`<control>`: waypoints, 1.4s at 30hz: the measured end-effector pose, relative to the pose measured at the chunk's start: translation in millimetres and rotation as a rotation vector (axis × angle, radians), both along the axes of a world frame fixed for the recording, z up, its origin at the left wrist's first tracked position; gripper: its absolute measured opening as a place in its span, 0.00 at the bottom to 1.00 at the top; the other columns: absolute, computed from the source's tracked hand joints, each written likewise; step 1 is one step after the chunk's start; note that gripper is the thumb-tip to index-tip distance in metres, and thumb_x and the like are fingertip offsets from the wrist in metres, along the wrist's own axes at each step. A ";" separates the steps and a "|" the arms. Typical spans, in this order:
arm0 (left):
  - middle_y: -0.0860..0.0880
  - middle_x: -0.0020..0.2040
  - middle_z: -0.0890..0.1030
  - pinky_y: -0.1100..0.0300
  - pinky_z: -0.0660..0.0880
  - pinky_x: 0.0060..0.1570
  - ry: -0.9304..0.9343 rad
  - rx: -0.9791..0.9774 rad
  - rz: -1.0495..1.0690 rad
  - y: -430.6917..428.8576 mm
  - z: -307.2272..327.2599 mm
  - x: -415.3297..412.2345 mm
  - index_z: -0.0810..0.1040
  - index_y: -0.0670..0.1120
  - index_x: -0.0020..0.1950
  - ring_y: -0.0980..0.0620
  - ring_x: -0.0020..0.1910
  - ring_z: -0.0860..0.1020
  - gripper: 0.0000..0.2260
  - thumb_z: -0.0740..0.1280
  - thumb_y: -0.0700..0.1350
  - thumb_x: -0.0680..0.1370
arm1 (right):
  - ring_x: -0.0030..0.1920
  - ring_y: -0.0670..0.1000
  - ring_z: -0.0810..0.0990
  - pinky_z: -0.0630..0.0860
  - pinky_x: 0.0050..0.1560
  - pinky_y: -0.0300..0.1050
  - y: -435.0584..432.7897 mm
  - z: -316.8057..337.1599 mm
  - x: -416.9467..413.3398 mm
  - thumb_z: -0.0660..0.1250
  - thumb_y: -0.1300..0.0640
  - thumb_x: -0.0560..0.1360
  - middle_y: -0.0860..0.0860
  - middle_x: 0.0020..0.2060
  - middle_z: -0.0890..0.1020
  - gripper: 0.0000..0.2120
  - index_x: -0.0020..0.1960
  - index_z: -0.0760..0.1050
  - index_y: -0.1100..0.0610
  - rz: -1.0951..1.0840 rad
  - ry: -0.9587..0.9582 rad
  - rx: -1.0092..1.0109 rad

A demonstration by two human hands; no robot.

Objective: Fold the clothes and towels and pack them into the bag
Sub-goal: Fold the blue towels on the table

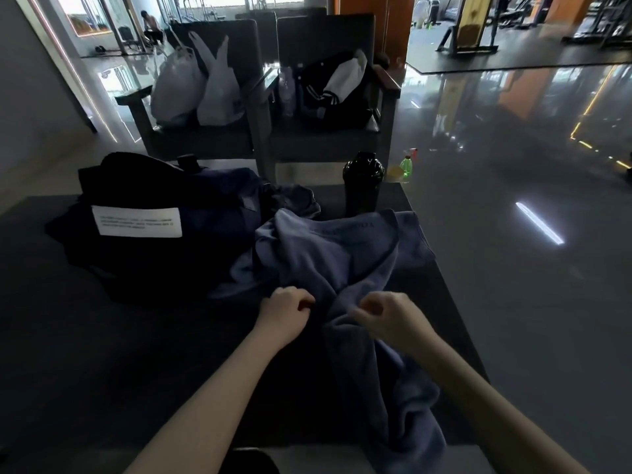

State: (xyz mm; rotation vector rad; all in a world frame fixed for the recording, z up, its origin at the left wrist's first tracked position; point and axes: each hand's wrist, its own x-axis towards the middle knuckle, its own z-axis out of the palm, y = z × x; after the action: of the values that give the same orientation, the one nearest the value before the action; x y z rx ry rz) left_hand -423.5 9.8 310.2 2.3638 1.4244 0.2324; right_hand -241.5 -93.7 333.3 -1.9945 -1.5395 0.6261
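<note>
A blue-grey towel (345, 265) lies crumpled across the dark table (102, 336), one end hanging over the near edge. My left hand (285, 311) pinches a fold of it with curled fingers. Just to the right, my right hand (386, 318) has its fingers curled at another fold of the same towel. At the back left stands a dark bag (164, 213) with a white label, and a blue garment (225, 193) is bundled on top of it.
A black shaker bottle (363, 181) stands behind the towel near the table's far edge. Two dark armchairs (260, 128) beyond hold white plastic bags (198, 87) and a black-and-white jacket. A green spray bottle (407, 165) sits on the glossy floor.
</note>
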 end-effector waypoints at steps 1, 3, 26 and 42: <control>0.52 0.62 0.76 0.52 0.69 0.62 -0.001 -0.037 -0.033 -6.3 -2.9 -2.0 0.78 0.52 0.63 0.49 0.62 0.70 0.14 0.64 0.43 0.77 | 0.39 0.47 0.77 0.75 0.41 0.45 -13.4 2.3 -9.2 0.69 0.40 0.70 0.44 0.37 0.78 0.11 0.37 0.77 0.47 0.005 -0.073 -0.015; 0.51 0.67 0.71 0.50 0.67 0.65 0.025 -0.080 -0.114 -17.2 -7.6 -3.6 0.73 0.51 0.68 0.47 0.65 0.67 0.20 0.63 0.41 0.77 | 0.49 0.49 0.77 0.73 0.46 0.44 -32.6 -1.9 -25.9 0.67 0.38 0.70 0.47 0.47 0.78 0.17 0.46 0.79 0.51 0.026 -0.241 0.038; 0.47 0.60 0.75 0.52 0.67 0.56 0.449 0.391 -0.075 -7.6 3.3 -15.8 0.76 0.46 0.60 0.45 0.61 0.70 0.11 0.58 0.44 0.81 | 0.33 0.53 0.75 0.66 0.31 0.43 -42.1 -13.9 11.8 0.56 0.57 0.75 0.53 0.33 0.78 0.15 0.31 0.70 0.56 -0.427 0.026 -0.261; 0.46 0.54 0.72 0.56 0.72 0.50 -0.210 0.078 0.087 -52.1 -7.2 -8.4 0.74 0.41 0.53 0.47 0.51 0.75 0.06 0.65 0.41 0.77 | 0.50 0.53 0.79 0.73 0.47 0.45 -59.1 -16.5 -67.3 0.59 0.49 0.78 0.53 0.50 0.78 0.12 0.53 0.73 0.57 -0.063 -0.574 -0.120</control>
State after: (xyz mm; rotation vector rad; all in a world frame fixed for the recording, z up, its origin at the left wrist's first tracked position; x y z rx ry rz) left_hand -431.9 -42.3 303.1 2.2622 1.4407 0.5509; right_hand -308.7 -152.8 316.8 -2.4444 -1.7738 0.1154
